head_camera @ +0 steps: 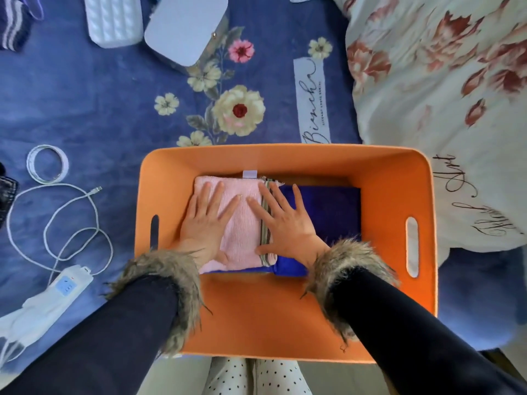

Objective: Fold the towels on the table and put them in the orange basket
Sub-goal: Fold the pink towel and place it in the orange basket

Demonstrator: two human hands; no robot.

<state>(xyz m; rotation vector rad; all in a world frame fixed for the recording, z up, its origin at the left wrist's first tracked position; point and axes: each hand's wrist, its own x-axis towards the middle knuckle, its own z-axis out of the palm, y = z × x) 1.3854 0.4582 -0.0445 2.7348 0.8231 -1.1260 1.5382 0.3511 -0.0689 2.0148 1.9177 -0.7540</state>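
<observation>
While both hands lie flat inside the orange basket, the person grips nothing: the fingers of each hand are straight and spread wide. The left hand presses on the pink towel, which is folded and lies in the left half of the basket floor. The right hand rests across the striped edge of the pink towel, its outer fingers reaching onto the dark blue towel. The dark blue towel is folded and lies under and to the right of the pink one, against the far wall of the basket. Both wrists carry fur-trimmed cuffs on dark sleeves.

The basket stands on a blue flowered blanket. To its left lie a white power strip with a looped white cable and a coiled white band. A white lidded box sits beyond the basket, and a pale quilt with red flowers lies to the right.
</observation>
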